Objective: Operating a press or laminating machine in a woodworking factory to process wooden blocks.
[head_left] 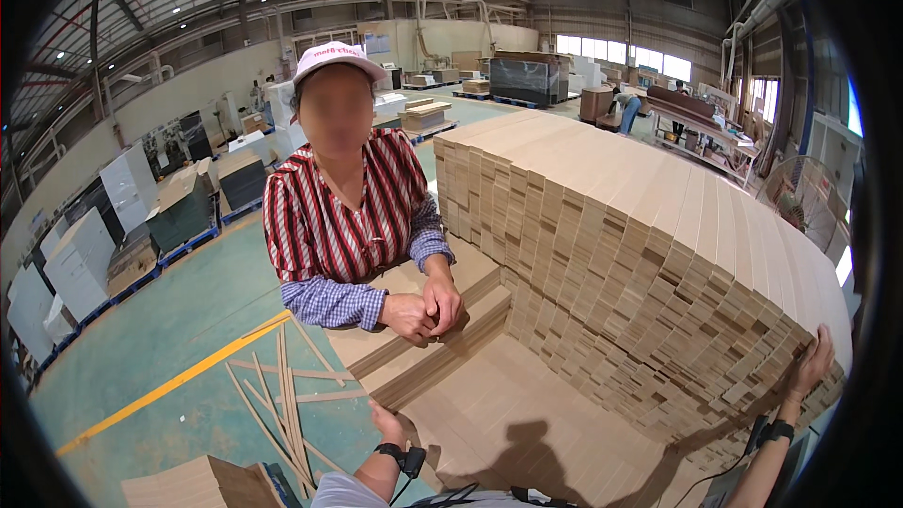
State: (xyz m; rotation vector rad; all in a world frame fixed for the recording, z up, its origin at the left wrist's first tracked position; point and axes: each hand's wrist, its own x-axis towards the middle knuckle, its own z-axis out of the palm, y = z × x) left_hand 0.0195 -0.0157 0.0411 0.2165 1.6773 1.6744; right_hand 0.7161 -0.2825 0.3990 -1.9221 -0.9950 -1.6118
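Note:
At the right, my right hand (816, 359) lies open against the near end of a tall stack of wooden strips (602, 254), its fingers stretched up toward the top edge. The strips are packed side by side in many layers, with uneven ends. My left hand (388, 421) is low in the middle, beside the near corner of a lower stack of boards (442, 348). Its fingers appear stretched against that corner, with nothing visible in them. Both wrists wear dark bands with cables. A co-worker (353, 198) in a striped shirt and cap leans on the lower stack, hands together.
Loose thin strips (287, 395) lie crossed on the green floor beside a yellow line (179, 390). Another board stack (202, 484) stands at the lower left. Flat boards (527, 404) spread before me. Pallets of panels (179, 212) line the left; a fan (800, 193) stands at the right.

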